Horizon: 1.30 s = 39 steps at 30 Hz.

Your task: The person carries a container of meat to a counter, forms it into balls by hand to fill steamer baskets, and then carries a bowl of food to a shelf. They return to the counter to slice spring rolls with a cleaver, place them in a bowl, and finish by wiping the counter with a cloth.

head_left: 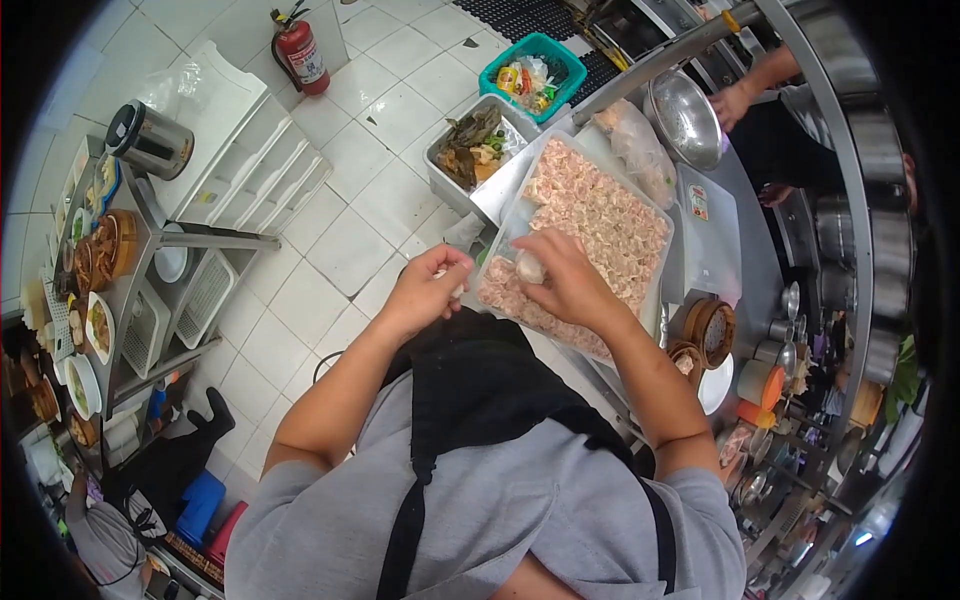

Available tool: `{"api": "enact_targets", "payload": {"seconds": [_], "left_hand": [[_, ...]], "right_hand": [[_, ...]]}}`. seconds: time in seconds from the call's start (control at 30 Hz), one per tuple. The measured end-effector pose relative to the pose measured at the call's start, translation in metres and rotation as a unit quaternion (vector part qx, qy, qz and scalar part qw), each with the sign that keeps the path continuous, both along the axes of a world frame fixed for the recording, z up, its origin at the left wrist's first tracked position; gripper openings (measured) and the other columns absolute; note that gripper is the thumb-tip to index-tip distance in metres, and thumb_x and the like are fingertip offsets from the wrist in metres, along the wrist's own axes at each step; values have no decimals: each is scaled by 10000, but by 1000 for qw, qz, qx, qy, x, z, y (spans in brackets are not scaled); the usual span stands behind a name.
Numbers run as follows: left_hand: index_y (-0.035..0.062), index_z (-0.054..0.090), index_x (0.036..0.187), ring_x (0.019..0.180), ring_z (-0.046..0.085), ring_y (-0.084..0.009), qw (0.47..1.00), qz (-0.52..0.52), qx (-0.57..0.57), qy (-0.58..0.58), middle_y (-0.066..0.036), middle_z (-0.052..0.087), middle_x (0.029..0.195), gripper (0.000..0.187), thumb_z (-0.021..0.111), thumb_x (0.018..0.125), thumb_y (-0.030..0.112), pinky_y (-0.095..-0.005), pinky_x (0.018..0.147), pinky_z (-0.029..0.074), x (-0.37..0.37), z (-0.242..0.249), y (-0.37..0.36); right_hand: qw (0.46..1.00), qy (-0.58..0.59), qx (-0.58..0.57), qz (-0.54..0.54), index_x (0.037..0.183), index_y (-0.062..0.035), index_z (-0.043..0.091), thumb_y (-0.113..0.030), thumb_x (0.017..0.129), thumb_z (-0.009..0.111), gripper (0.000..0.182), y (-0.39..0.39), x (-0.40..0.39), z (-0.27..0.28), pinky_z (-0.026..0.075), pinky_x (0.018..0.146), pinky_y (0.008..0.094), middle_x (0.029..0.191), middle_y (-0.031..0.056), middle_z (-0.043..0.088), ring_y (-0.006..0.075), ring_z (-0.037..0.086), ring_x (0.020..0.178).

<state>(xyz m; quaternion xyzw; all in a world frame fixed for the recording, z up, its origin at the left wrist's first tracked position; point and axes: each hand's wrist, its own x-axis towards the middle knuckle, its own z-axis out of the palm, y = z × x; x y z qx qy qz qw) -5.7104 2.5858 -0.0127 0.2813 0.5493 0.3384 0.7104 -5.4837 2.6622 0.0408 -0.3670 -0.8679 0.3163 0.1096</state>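
My right hand [568, 280] is over the near left corner of a clear plastic tub [668, 230], its fingers curled round a smooth, whitish, rounded piece [530, 266]. Rows of pale pink, meat-filled dumplings [600, 225] fill the tub, packed close together. My left hand [428, 292] is closed to the left of the tub, above the floor. A bit of something white shows at its fingertips, too small to name.
Beyond the tub are a scrap bin [440, 158], a teal basket [550, 50], a plastic bag [640, 160] and a metal bowl [690, 118], with another person's hand [735, 105] beside it. Bamboo steamers [712, 332] stand at right; a loaded shelf [150, 240] is at left.
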Motion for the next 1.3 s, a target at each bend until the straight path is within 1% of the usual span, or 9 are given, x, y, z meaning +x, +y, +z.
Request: {"api": "enact_targets", "payload": {"seconds": [0.13, 0.2, 0.4, 0.57, 0.77, 0.97, 1.1, 1.27, 1.3], "left_hand": [[82, 570, 1159, 641, 572, -104, 989, -17, 28, -141, -26, 618, 885, 429, 492, 971, 460, -219, 490, 457, 11, 21, 6], [91, 539, 1242, 712, 596, -119, 979, -6, 17, -201, -43, 640, 955, 540, 441, 965, 544, -228, 500, 474, 9, 29, 14], [50, 648, 1015, 824, 635, -159, 987, -43, 130, -85, -54, 655, 944, 217, 621, 896, 230, -305, 645, 536, 14, 9, 6], [38, 575, 1174, 947, 638, -239, 890, 51, -62, -449, -112, 641, 1081, 349, 528, 862, 186, -370, 834, 514, -6, -8, -2], [36, 424, 1378, 1201, 505, -422, 803, 122, -33, -582, -201, 481, 1357, 625, 486, 771, 176, -522, 1009, 425, -15, -2, -9], [69, 355, 1434, 1321, 364, -471, 818, 96, -4, -567, -219, 349, 1467, 678, 501, 778, 157, -557, 1089, 333, -12, -1, -3], [29, 364, 1414, 1303, 390, -473, 862, 86, 3, -499, -243, 361, 1451, 652, 507, 781, 89, -528, 1069, 378, -8, 14, 0], [21, 402, 1364, 1205, 514, -406, 881, -1, -42, -472, -245, 380, 1432, 540, 530, 850, 123, -441, 942, 511, 13, 14, 17], [19, 422, 1338, 1140, 576, -378, 888, -24, -47, -457, -239, 408, 1411, 498, 541, 871, 144, -419, 894, 543, 16, 16, 23]], "right_hand": [[986, 85, -137, -28, 1225, -47, 527, -132, 748, 756, 536, -11, -13, 46, 456, 890, 375, 1063, 151, 586, 324, 559, 1037], [995, 86, -46, -37, 1214, -43, 536, -138, 758, 745, 510, 1, -11, 36, 453, 902, 386, 1085, 162, 590, 328, 562, 1041], [979, -59, 165, -107, 1153, -40, 576, -176, 758, 735, 447, 57, -16, -30, 426, 936, 421, 1111, 154, 562, 338, 522, 1067], [965, -124, 203, -108, 1060, -43, 580, -196, 711, 753, 419, 60, -24, -38, 413, 883, 414, 1070, 122, 513, 321, 487, 1036], [981, -94, 168, 1, 981, -78, 558, -204, 711, 750, 355, 63, -15, -25, 370, 899, 426, 1041, 117, 570, 305, 505, 1037], [960, -167, 202, -103, 1065, -68, 529, -145, 726, 727, 400, 58, -31, -32, 385, 902, 429, 989, 135, 600, 319, 542, 1037], [955, 175, 4, -239, 1157, -48, 516, -108, 808, 708, 403, 44, 2, -20, 482, 865, 334, 1027, 85, 587, 184, 573, 976], [808, 399, -263, -345, 1161, -42, 503, -2, 804, 715, 417, -16, 55, 2, 492, 864, 277, 1069, 39, 545, 125, 551, 981], [854, 373, -122, -343, 1133, -49, 525, 10, 788, 729, 405, -30, 74, -16, 512, 826, 257, 1073, 40, 548, 111, 574, 909]]}}
